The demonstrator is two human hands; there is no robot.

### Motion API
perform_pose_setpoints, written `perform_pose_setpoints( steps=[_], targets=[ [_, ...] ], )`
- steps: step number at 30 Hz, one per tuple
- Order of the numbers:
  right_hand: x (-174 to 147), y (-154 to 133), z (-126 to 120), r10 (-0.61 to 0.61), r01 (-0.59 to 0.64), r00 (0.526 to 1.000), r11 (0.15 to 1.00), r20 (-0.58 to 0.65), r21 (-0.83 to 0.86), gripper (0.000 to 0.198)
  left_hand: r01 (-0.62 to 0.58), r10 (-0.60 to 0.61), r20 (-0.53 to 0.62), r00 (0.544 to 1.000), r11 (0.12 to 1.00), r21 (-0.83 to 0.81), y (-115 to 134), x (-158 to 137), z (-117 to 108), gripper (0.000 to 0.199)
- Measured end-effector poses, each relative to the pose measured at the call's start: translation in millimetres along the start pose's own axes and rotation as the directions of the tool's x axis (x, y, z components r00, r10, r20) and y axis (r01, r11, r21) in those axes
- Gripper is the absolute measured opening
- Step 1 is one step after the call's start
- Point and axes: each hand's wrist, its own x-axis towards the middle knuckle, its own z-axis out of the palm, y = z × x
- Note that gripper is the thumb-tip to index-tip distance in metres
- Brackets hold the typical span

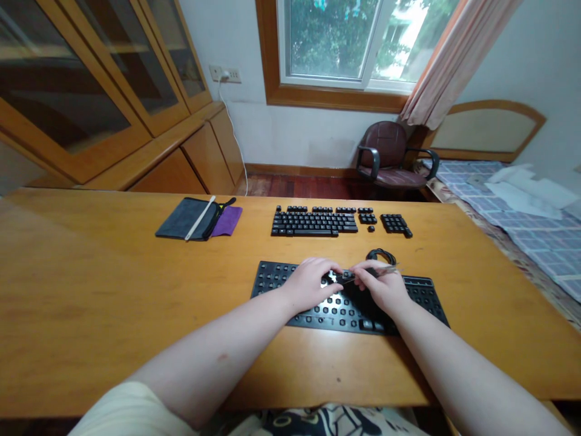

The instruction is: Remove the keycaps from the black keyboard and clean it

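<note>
Head view: the keyboard base (336, 309) lies directly beneath the person's fingers, its long axis running sideways across the person's front, both hands about equally near. Over its right half, the right hand (384, 287) pinches a thin tool (390, 269) angled toward the left hand (311, 281). Above the base's middle, the left thumb and forefinger curve apart; whether they grip anything cannot be told. A cable coil (380, 251) sits just off the base's far edge, with loose keycaps (315, 222) in rows beyond it. Far left of the base, a dark pouch (179, 219) lies beside purple cloth (228, 221). All rest on a wooden desk (113, 303). Well past the base are a window (327, 42) and an armchair (385, 145); a bed (503, 212) stands to its right.
</note>
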Motion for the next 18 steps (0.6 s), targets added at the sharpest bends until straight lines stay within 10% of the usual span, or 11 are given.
perform_pose_setpoints(
  steps=[18],
  targets=[
    [-0.1,-6.8,-0.3,-0.335,0.355,0.932,0.92,0.135,-0.167,0.016,0.047,-0.051,-0.029,0.998,0.99,-0.135,-3.7,1.0,0.8,0.025]
  ],
)
